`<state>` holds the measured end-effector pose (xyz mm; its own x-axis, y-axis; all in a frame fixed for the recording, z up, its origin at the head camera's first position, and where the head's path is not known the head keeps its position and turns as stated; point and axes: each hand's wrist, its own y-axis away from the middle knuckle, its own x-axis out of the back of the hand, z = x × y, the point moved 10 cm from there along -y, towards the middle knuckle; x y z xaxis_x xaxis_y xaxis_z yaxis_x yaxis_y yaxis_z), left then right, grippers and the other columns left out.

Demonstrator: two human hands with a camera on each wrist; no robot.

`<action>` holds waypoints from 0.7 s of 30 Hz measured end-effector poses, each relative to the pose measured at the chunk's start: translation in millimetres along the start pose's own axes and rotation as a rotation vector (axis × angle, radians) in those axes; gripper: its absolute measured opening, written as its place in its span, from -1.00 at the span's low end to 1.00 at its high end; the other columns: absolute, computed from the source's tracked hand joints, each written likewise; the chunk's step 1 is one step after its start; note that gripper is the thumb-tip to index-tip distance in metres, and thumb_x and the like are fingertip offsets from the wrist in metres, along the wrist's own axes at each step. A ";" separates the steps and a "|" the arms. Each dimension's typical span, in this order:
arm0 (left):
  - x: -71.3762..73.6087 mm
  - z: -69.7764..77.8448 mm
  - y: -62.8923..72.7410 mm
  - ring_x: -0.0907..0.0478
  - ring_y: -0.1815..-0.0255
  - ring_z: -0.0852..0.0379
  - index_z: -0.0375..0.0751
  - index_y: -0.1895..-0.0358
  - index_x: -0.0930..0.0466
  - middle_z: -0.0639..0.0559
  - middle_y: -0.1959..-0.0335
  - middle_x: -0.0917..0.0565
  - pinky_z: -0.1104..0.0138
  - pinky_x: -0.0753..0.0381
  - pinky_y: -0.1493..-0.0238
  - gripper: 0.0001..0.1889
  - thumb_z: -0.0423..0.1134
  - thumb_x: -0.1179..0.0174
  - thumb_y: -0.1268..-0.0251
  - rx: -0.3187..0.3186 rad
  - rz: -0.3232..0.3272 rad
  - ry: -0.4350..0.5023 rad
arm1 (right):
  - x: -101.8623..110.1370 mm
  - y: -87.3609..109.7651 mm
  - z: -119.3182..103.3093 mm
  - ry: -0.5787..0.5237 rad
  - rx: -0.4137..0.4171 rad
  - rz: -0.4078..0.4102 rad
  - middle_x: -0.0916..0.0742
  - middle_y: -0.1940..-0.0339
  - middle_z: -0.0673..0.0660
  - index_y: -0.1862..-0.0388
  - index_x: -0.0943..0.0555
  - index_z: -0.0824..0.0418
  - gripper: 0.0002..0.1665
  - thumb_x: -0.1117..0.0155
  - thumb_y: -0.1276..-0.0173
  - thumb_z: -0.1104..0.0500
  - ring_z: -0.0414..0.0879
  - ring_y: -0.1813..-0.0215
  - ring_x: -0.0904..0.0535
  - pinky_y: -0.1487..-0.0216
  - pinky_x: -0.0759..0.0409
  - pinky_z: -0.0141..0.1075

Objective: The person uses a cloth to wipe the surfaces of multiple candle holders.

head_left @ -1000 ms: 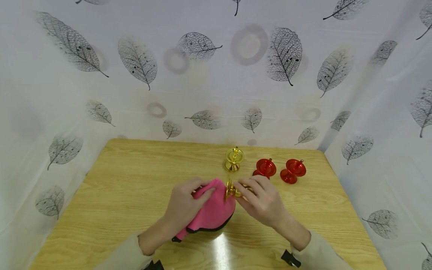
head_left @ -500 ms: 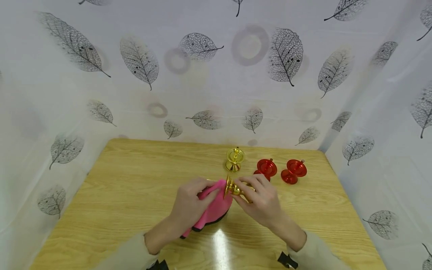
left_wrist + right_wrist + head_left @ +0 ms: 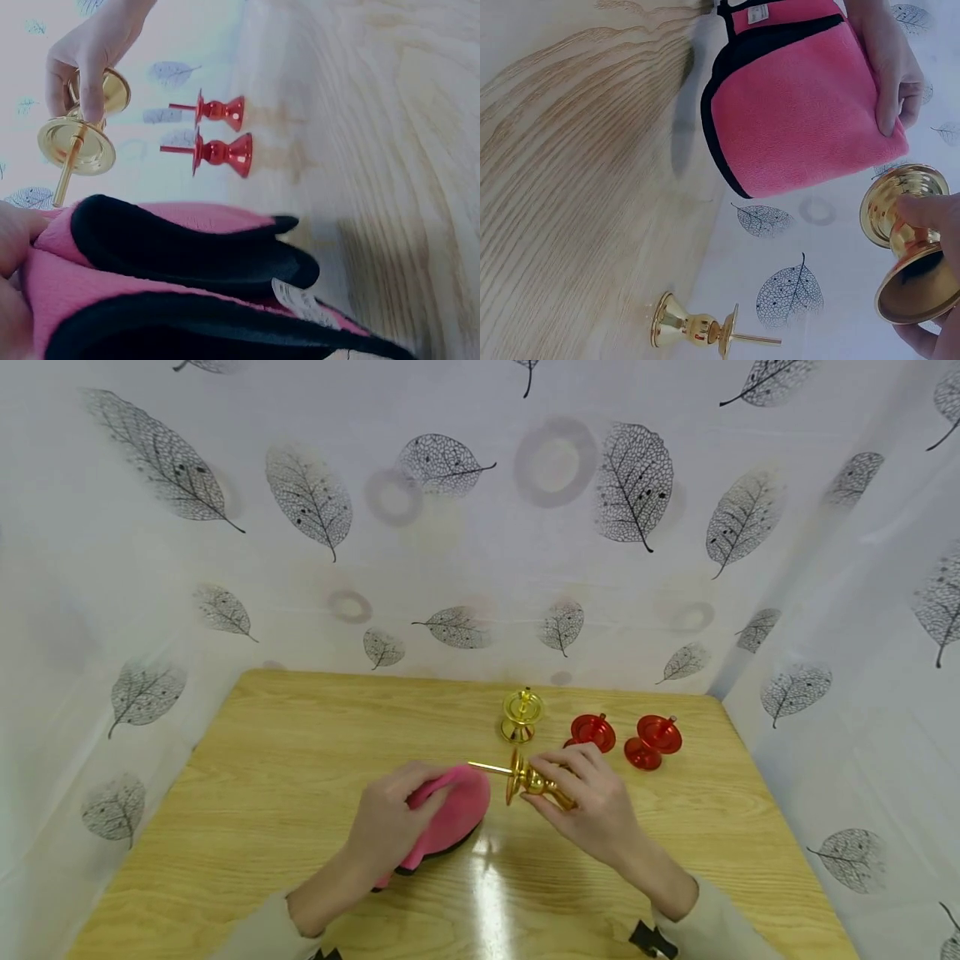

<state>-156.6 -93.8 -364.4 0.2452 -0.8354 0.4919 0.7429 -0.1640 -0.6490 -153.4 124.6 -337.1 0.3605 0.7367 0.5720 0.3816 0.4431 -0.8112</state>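
Note:
My left hand (image 3: 393,814) pinches a folded pink cloth (image 3: 461,806) with black edging; a small white tag (image 3: 304,301) shows on it in the left wrist view. In my right hand (image 3: 592,802) is a gold candle holder (image 3: 534,779), gripped around its stem and tilted sideways. Its thin spike (image 3: 489,767) points left, toward the cloth. Cloth and holder are apart, both held above the table. The right wrist view shows the holder's hollow base (image 3: 919,289) facing the camera.
Another gold candle holder (image 3: 521,714) stands upright at the table's back. To its right are two red candle holders (image 3: 592,732), (image 3: 652,741), the nearer one partly behind my right hand. A leaf-printed white curtain (image 3: 465,560) surrounds the wooden table (image 3: 300,735).
The cloth was against the gold holder's dish and spike; my left hand has drawn it off to the left. The spike is now bare. The standing holders have not moved.

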 end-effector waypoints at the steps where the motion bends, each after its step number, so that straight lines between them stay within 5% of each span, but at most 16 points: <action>1: 2.6 -1.8 1.0 -0.77 0.34 0.20 -0.19 0.20 -0.81 0.03 0.32 -0.84 0.58 -0.72 0.25 -0.78 -0.48 -0.55 -0.09 -0.002 0.009 -0.007 | 0.0 0.2 1.9 -0.011 -0.017 -0.011 -0.83 0.19 0.16 0.07 -0.81 0.32 -0.55 -0.38 -0.52 -0.09 0.01 0.16 -0.63 0.23 -0.66 -0.28; 5: 7.3 -1.9 5.2 -0.72 0.42 0.22 -0.22 0.25 -0.80 0.02 0.37 -0.83 0.59 -0.67 0.34 -0.76 -0.55 -0.55 -0.02 -0.042 0.048 0.000 | -3.1 2.2 12.6 -0.036 -0.135 -0.043 -0.84 0.18 0.15 0.05 -0.81 0.30 -0.61 -0.63 -0.27 0.07 -0.01 0.15 -0.66 0.19 -0.67 -0.33; 10: -4.6 10.3 11.0 -0.70 0.42 0.23 -0.22 0.25 -0.78 0.03 0.39 -0.80 0.58 -0.69 0.32 -0.72 -0.57 -0.55 0.03 -0.101 0.052 0.032 | -10.0 6.4 26.0 -0.062 -0.316 -0.016 -0.86 0.13 0.16 0.04 -0.81 0.28 -0.47 -0.76 0.07 0.25 0.00 0.14 -0.74 0.09 -0.66 -0.49; 15: -23.8 28.3 11.9 -0.75 0.42 0.20 -0.28 0.24 -0.78 -0.03 0.40 -0.78 0.55 -0.76 0.29 -0.72 -0.55 -0.58 0.07 -0.166 0.027 0.026 | -20.5 14.4 38.2 -0.195 -0.545 0.022 -0.87 0.14 0.15 0.02 -0.81 0.24 -0.50 -0.75 0.00 0.29 -0.11 0.17 -0.78 0.10 -0.67 -0.60; 21: -30.3 39.2 5.1 -0.79 0.43 0.16 -0.35 0.24 -0.78 -0.07 0.39 -0.79 0.53 -0.77 0.32 -0.73 -0.55 -0.58 0.07 -0.199 0.060 -0.032 | -40.3 28.6 45.7 -0.466 -0.811 -0.030 -0.86 0.09 0.24 -0.05 -0.78 0.25 -0.61 -0.62 -0.23 0.29 -0.33 0.19 -0.74 0.35 -0.79 -0.39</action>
<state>-135.8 -48.8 -359.9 0.3073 -0.8302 0.4651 0.5892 -0.2178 -0.7781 -196.0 130.9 -389.0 0.0301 0.9390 0.3426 0.9259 0.1029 -0.3634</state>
